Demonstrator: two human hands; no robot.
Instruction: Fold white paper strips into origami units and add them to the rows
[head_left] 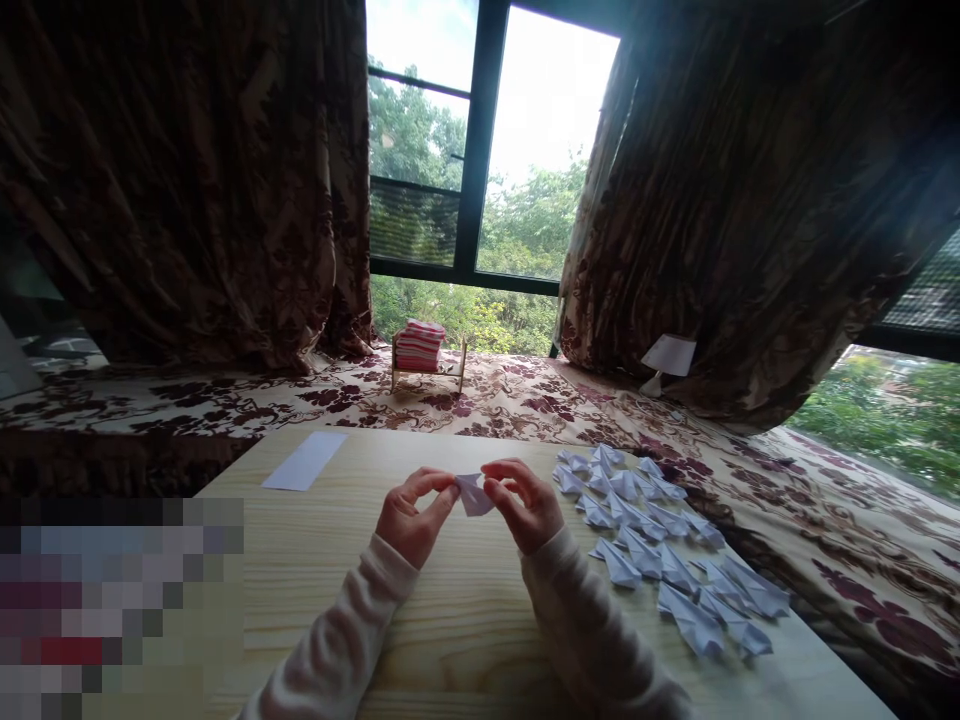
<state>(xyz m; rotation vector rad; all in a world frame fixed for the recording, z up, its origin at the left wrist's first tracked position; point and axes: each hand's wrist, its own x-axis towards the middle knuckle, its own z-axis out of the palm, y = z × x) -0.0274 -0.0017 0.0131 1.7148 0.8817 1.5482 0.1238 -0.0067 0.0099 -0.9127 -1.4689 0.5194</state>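
Observation:
A small folded piece of white paper (pixel 473 494) is held above the light wooden table (pixel 450 620), pinched from both sides. My left hand (pixel 411 518) grips its left edge between thumb and fingers. My right hand (pixel 525 503) pinches the right edge, fingers curled. Both arms wear cream sleeves. To the right of my right hand lie several finished folded paper pieces (pixel 660 555), spread in rows across the table's right side.
A flat white paper strip (pixel 305 460) lies at the table's far left. Beyond the table is a floral-covered ledge with a tiny wooden bed with striped bedding (pixel 424 352) and a toy lamp (pixel 666 360). Heavy curtains frame the window. A blurred patch covers the lower left.

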